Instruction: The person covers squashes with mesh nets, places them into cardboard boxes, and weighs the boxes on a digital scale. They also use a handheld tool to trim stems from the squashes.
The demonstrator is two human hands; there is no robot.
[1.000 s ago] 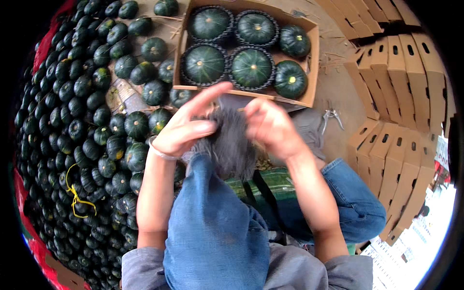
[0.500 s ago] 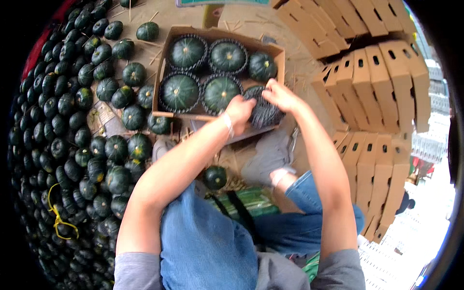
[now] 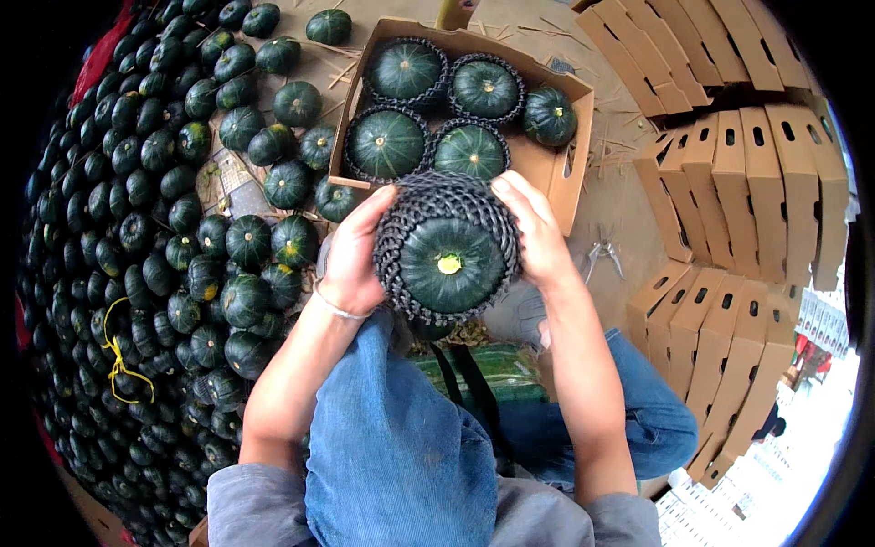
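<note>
Between both palms I hold a dark green pumpkin (image 3: 453, 284) wrapped in a black foam net sleeve (image 3: 437, 196), its yellowish stem end facing up. My left hand (image 3: 354, 260) presses on its left side, and my right hand (image 3: 538, 237) grips the right side with the thumb along the sleeve. The pumpkin is raised over my lap, just in front of an open cardboard box (image 3: 571, 196). Inside the box several pumpkins sit in black net sleeves, such as the sleeved pumpkin (image 3: 389, 143) at the near left. A bare pumpkin (image 3: 550, 116) rests at the box's right end.
A large heap of pumpkins (image 3: 137, 228) covers the left side, with a yellow string (image 3: 118, 365) lying on it. Stacks of folded cardboard boxes (image 3: 729, 191) stand at the right. Metal snips (image 3: 603, 258) lie on the floor near the box. Green-striped padding (image 3: 492, 369) is under my legs.
The sleeved pumpkin has come out from the box's near right corner toward me. Its stem end now faces up, and my hands have moved from pulling at the net to cupping both sides.
</note>
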